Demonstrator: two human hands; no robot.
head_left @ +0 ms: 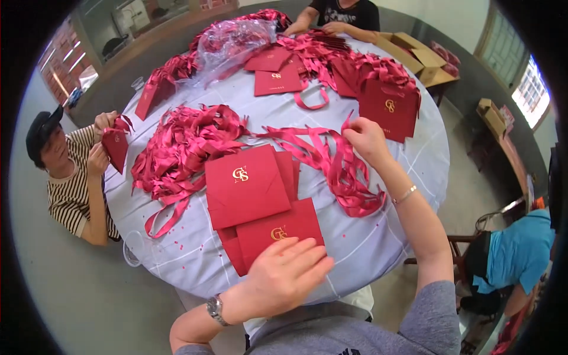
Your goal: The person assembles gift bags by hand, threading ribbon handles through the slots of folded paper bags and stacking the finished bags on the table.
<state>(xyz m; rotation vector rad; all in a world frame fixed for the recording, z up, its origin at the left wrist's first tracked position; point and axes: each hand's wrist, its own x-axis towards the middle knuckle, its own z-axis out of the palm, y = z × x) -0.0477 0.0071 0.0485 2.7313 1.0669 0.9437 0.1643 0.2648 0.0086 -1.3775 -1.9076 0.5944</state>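
Note:
My left hand (289, 273) is held flat with fingers stretched out, over the near edge of a red paper gift bag (305, 222); whether it touches the bag I cannot tell. Another flat red bag (248, 188) with a gold emblem lies overlapping it, with more bags partly hidden beneath. Farther right, my right hand (368, 141) pinches a dark pink satin ribbon (347, 145), one end poking up past the fingers. Loose ribbons (355, 198) trail below it on the table. To the left of the bags sits a big tangled heap of ribbons (189, 142).
A pale cloth covers the round table (195, 260). Red bags with ribbon handles (387, 109) and a clear plastic bag (231, 44) line its far side. A clear cup (135, 248) stands at the left edge. Other people work at left and far side; cardboard boxes (414, 56) stand beyond.

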